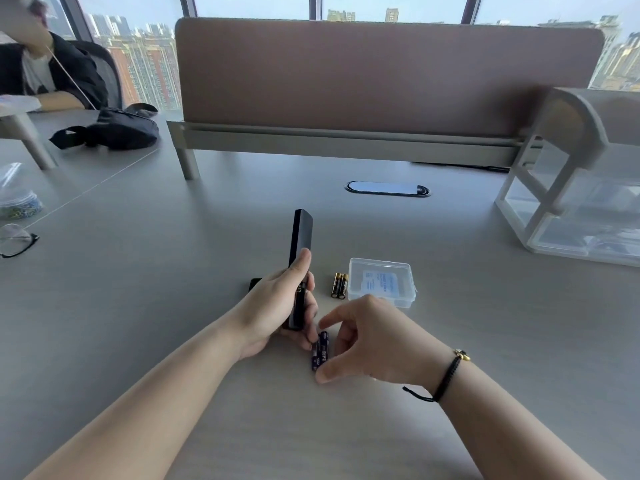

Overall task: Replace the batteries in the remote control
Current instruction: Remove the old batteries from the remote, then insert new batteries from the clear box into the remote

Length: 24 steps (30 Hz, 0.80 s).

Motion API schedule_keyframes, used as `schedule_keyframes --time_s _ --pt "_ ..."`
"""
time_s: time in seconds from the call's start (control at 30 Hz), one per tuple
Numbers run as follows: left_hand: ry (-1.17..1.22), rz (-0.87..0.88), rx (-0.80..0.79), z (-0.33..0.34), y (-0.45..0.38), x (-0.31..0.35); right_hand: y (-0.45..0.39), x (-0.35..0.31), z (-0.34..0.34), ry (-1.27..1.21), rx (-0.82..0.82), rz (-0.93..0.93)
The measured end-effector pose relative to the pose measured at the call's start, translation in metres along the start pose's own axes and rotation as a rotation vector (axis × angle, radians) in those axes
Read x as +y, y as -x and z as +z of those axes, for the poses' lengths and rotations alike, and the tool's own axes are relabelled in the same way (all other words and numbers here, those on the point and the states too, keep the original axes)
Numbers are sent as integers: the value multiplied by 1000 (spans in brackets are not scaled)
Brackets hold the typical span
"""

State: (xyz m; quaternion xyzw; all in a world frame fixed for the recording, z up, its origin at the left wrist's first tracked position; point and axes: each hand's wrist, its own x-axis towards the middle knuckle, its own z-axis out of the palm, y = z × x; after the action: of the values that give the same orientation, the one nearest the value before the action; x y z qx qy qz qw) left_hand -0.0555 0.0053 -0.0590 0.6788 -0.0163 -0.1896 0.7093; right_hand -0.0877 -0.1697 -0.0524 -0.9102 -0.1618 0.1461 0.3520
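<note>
In the head view, at the lower middle of the frame, we hold the remote (300, 268) in our left hand (277, 308), fingers wrapped round its lower half so it stands nearly upright, tilted edge-on toward us. A small black piece (254, 284), probably the battery cover, shows just left of that hand on the table (138, 306); we cannot be sure.

Our right hand (367, 336) sits just right of the remote's lower end, half open, with thumb and forefinger closing around two blue batteries (321, 351) that lie side by side on the table. The thumb tip touches their near end; whether the forefinger touches them we cannot tell.

Above the right hand, two black-and-gold batteries (339, 285) lie together, just left of a clear box (381, 280) with its lid on.

We judge the batteries light, stiff and smooth, so they roll and slip easily; they are best pinched across the middle of the barrel, one at a time, rather than by the ends. The remote looks rigid, slim and glossy, so a firm wrap at the lower half, clear of the open compartment, suits it. Which pair is fresh we cannot tell from here.

At the left of the frame lie glasses (15, 240) and a black bag (114, 128), well apart from the work.
</note>
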Motion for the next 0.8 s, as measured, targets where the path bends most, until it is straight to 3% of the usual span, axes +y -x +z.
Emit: schedule_keyframes --time_s 0.13,0.27,0.4,0.57,0.8 --pt "19 31 32 -1 -1 1 -2 2 1 -81 66 20" --pt "48 73 116 -3 -3 2 -8 9 3 -19 249 21" --pt "104 98 174 -7 -3 4 -10 11 11 57 464 -97" --pt "160 103 204 -8 -5 4 -14 10 22 267 516 -206" --pt "188 101 197 -7 -5 3 -17 17 20 408 615 -145"
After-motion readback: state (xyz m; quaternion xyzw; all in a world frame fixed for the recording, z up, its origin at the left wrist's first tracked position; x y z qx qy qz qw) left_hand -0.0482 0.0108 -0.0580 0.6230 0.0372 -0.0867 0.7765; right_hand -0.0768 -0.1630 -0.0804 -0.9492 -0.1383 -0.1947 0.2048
